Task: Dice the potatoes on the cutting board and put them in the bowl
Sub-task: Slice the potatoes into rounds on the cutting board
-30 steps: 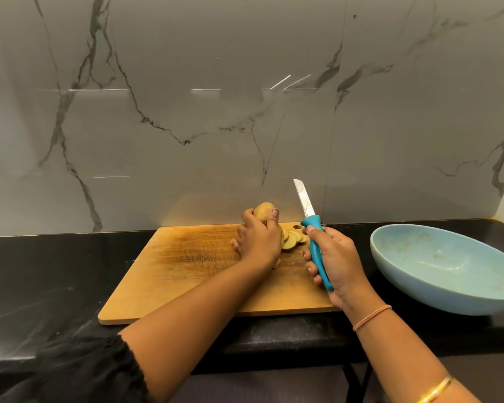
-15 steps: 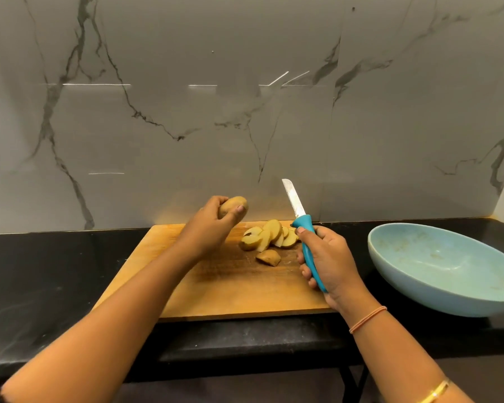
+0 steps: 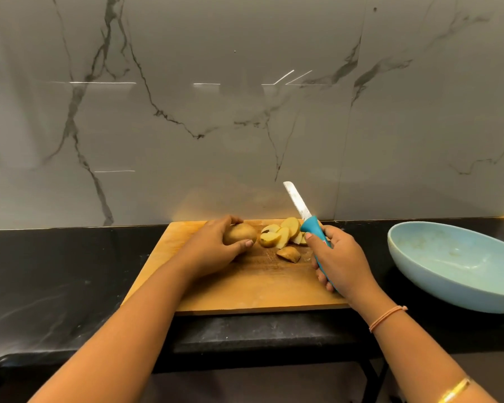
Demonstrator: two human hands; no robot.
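Potato number two, the whole brown-skinned roundish one (image 3: 240, 234), looks to be down on the rectangular wooden cutting board (image 3: 245, 289) near its far edge. My left hand (image 3: 213, 251) is curled round it, thumb on the near side. My right hand (image 3: 339, 258) has its fingers wrapped round the blue-handled little straight knife (image 3: 306, 216), blade tipped up, off the board.

My plan: halve it first so a flat face sits down, tuck my fingertips back from the cut line, then slices, sticks, cubes.

Around me there's a grey veined marble wall (image 3: 245, 112) and the black stone counter (image 3: 56, 271). The big pale blue bowl (image 3: 437, 283) sits right of the board, no dice in it that I can see. The heap of pale cut potato slices (image 3: 282, 235) just beside the whole one, plus a skin-on wedge (image 3: 288, 254), crowds my cutting room. I'd shove those aside first.
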